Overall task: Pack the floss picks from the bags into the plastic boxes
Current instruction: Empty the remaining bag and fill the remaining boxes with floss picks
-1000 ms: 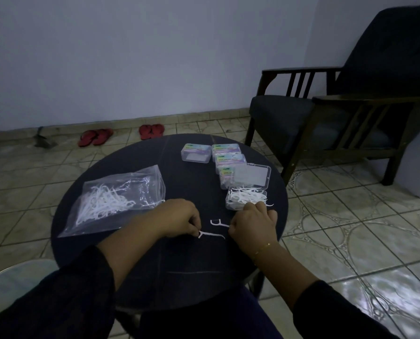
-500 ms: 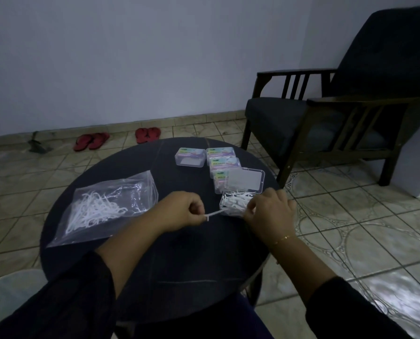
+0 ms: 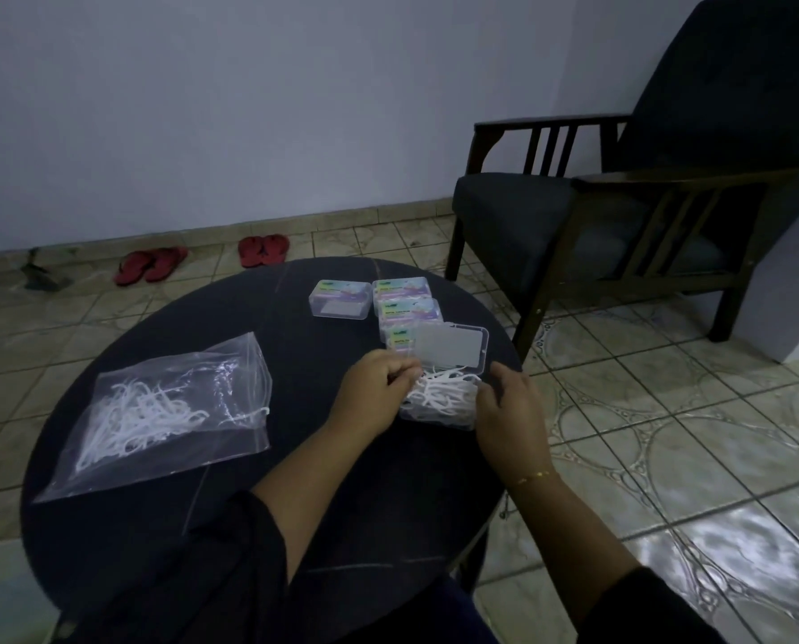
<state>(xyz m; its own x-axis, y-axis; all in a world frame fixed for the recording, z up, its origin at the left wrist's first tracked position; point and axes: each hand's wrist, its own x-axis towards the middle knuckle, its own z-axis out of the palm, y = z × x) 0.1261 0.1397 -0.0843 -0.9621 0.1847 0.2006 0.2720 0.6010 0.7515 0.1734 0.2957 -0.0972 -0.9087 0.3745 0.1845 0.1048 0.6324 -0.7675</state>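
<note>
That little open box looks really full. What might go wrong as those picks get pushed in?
The floss picks are heaped above the rim of the open box, so some may spill onto the table or stop the lid from closing. The box sits near the table edge and might get nudged off.

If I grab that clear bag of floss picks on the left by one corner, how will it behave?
The zip bag looks like thin, wrinkled film lying slack on the round table, so it would probably droop. Its floss picks lie loose and would likely slide toward the low end. It seems light, being only partly filled.
</note>
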